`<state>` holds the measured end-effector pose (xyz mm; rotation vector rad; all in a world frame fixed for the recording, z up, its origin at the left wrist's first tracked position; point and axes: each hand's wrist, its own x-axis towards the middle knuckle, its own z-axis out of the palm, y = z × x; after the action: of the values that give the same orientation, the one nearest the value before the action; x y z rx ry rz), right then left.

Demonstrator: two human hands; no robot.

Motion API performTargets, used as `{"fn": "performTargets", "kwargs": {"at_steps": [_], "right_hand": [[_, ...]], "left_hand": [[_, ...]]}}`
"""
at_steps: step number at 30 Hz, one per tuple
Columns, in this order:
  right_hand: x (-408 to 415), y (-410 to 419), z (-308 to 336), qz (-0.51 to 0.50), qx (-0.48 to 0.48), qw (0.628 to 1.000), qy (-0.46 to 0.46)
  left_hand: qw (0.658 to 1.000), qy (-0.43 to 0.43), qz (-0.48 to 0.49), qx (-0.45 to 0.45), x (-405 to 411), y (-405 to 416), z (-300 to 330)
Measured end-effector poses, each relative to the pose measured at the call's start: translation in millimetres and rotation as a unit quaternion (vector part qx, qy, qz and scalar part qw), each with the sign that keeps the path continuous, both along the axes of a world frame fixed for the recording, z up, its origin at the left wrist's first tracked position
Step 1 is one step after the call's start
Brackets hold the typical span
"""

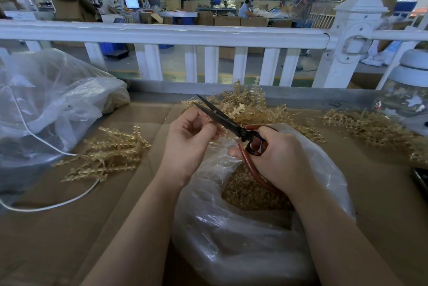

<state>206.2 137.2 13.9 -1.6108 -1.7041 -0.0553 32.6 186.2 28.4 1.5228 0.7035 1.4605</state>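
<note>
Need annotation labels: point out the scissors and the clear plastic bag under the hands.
scissors (223, 119), head view, on the dark blade.
clear plastic bag (231, 246), head view, on its front wall.

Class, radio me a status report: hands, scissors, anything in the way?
Right hand grips scissors, blades slightly open. Left hand pinches small plastic piece at blades. Open bag beneath; nothing blocking.
</note>
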Motion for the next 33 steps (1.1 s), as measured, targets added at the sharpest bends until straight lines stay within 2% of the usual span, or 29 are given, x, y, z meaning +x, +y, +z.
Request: {"fn": "performTargets", "kwargs": {"at_steps": [6,9,12,16,21,23,27,30,33], "right_hand": [[1.1,1.7,-1.8,0.011,-0.005,1.0,0.018],[0.7,1.5,-3.5,0.031,0.008,0.995,0.091],[-0.4,1.9,-1.5,0.047,-0.002,0.984,0.171],[-1.4,2.6,6.0,0.076,-0.032,0.947,0.31],[-2.1,-0.7,15.0,0.119,-0.078,0.864,0.484],[-0.7,-0.2,14.9,0.137,-0.102,0.851,0.497],[3.5,4.0,10.9,0.132,-0.141,0.864,0.464],[4.1,5.7,9.7,0.135,-0.138,0.865,0.464],[3.0,5.3,10.0,0.143,-0.111,0.86,0.477]], "left_hand": [[1.0,-0.012,-0.014,-0.019,1.5,-0.5,0.4],[0.996,-0.05,-0.016,-0.065,0.1,2.4,0.3],[0.996,-0.06,-0.002,-0.07,-1.0,4.2,-0.6],[1.0,0.001,0.013,-0.004,0.4,1.3,-3.0],[0.989,0.092,0.008,0.112,3.5,-1.6,-4.1],[0.98,0.137,0.007,0.147,4.9,-2.1,-6.5],[0.969,0.182,0.006,0.168,6.1,-2.2,-9.6],[0.977,0.171,0.019,0.128,7.2,-1.7,-10.5],[0.991,0.124,0.011,0.053,10.7,-3.2,-11.2]]}}
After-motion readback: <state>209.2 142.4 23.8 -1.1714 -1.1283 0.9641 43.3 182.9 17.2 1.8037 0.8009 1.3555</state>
